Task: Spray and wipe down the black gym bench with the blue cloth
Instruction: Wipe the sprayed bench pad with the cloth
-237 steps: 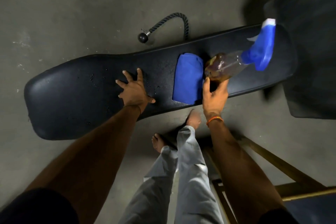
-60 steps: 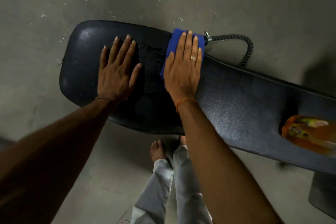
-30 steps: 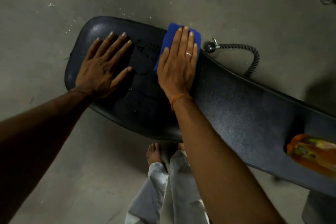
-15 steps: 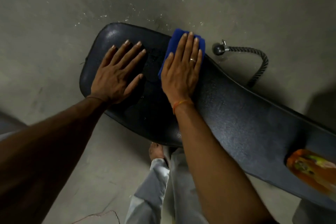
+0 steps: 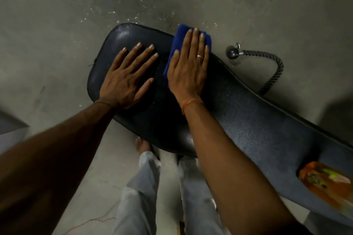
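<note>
concrete floor [image 5: 57, 25] | bench [image 5: 257, 129] | right hand [image 5: 188, 70] flat on cloth [image 5: 174, 47] | left hand [image 5: 126, 80] flat, fingers spread

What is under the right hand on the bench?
Under the right hand lies the blue cloth, pressed flat on the black bench. Its far edge and left side show past the fingers. The rest of the cloth and the bench surface beneath it are covered.
</note>
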Tool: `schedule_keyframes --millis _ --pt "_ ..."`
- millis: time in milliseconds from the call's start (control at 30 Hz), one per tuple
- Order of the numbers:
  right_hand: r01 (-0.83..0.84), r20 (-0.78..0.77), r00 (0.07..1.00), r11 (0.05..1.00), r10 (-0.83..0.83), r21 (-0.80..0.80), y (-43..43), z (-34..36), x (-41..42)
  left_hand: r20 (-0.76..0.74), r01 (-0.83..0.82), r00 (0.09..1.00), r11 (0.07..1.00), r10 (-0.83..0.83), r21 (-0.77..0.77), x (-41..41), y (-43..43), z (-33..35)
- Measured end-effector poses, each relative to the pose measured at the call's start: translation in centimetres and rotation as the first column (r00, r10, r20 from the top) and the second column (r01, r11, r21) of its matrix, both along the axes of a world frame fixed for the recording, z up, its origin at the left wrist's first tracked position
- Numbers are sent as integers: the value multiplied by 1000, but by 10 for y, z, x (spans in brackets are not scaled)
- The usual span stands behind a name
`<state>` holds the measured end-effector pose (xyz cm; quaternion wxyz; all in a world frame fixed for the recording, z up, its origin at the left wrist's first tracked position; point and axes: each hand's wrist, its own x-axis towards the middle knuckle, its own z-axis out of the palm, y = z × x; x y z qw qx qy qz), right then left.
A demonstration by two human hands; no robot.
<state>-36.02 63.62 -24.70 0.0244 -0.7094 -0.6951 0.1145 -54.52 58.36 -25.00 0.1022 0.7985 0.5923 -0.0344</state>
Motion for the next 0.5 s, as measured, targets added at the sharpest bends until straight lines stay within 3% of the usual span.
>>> schedule_keyframes --millis 67,233,367,500 --pt "13 -11 1000 1000 -13 -7 -19 2 -5 1 4 1000 1000 -4 -4 -1 1 -1" --pt "-202 71 975 974 210 -98 -153 14 -10 47 11 999 1000 -12 17 -3 -1 0" --pt "-175 88 980 983 180 -60 -94 3 -16 66 31 997 999 -32 18 -5 0 -3" --pt "44 33 998 998 -45 41 -13 -1 -32 61 -58 997 997 55 60 -6 -5 -3"
